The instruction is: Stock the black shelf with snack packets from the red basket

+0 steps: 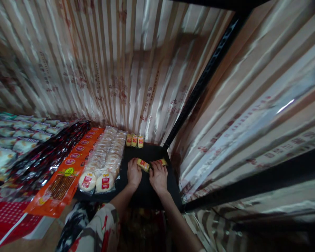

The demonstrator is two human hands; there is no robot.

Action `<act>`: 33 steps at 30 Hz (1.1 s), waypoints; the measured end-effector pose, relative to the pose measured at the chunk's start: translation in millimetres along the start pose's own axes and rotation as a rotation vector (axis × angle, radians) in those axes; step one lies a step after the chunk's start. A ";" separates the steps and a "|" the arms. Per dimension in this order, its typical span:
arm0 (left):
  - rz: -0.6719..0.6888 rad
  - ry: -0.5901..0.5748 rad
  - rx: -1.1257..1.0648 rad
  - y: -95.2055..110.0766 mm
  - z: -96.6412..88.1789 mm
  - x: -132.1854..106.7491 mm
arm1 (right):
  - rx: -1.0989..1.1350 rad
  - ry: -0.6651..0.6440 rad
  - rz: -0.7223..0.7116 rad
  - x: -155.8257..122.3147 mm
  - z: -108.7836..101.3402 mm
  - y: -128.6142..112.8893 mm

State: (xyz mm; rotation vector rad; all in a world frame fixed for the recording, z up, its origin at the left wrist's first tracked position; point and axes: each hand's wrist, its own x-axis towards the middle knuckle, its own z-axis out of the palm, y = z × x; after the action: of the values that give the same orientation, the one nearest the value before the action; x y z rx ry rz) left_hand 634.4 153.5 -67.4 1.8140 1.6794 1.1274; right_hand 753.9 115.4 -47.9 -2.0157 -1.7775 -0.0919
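My left hand [134,173] is closed at the near left end of a small yellow snack packet [143,165] with a red label, just above the black shelf [144,194]. Beside it, my right hand [158,175] has its fingers bent over a second yellow snack packet [162,161], which is partly covered by them. Three similar yellow packets [134,140] stand in a row at the back of the shelf. To the left of my left hand lie two rows of round, clear-wrapped white crackers [104,182].
Further left are an orange snack bag [61,183], dark shiny packets [52,150] and several white packs [23,143]. A red basket [7,213] stands at the lower left. Black metal posts [199,85] and printed striped sheeting [136,70] bound the shelf.
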 end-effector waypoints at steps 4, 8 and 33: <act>-0.050 -0.022 0.007 4.1 -9.8 -3.4 | 0.078 -0.039 -0.045 -1.9 -10.4 8.8; -0.107 -0.041 0.008 10.3 -19.6 -11.6 | 0.165 -0.033 -0.092 0.3 -15.8 8.9; -0.209 0.172 -0.180 43.1 -65.2 -37.7 | 1.140 -0.039 0.458 -20.1 -45.6 -38.9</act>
State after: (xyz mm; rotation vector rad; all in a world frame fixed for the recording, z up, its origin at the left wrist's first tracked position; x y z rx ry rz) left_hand 612.1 95.5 -6.8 1.4305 1.7524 1.3253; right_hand 724.3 82.6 -2.7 -1.4463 -0.9188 0.8893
